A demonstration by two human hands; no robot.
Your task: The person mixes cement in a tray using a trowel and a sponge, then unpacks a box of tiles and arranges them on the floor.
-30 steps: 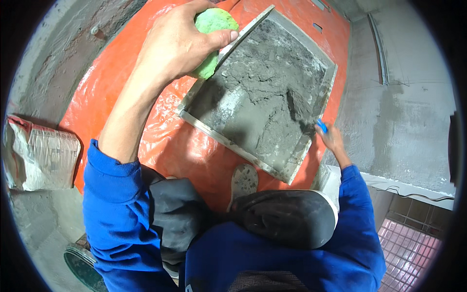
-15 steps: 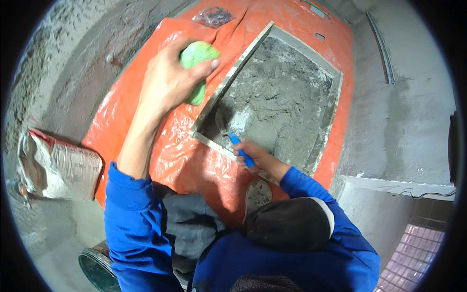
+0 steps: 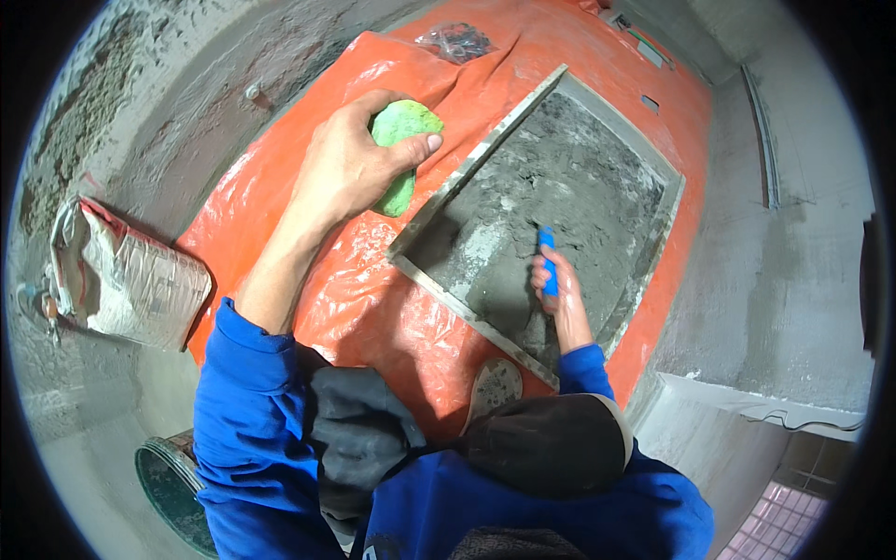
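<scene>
My left hand (image 3: 350,168) grips a green sponge (image 3: 397,187) between thumb and fingers, held up over the orange plastic sheet (image 3: 350,289) beside the tray's left edge. Wet grey mortar (image 3: 579,215) is spread across a shallow rectangular tray (image 3: 476,143) with raised, smeared sides. Above the near right part of that mortar, my right hand (image 3: 563,289) is closed around the blue handle of a trowel (image 3: 548,252). Its blade is hard to make out against the grey mix. A paler scraped streak shows in the tray's near left part.
An open paper bag (image 3: 140,280) with whitish powder stands at the left, by the rough wall. Below it is a dark green bucket (image 3: 173,495). A clear bag of small dark pieces (image 3: 455,42) lies on the sheet's far end. A shoe (image 3: 495,385) rests near the tray's front edge.
My right hand has carried the trowel from the tray's near left corner rightward over the mortar. The whole view has shifted slightly; my left hand keeps hold of the sponge.
</scene>
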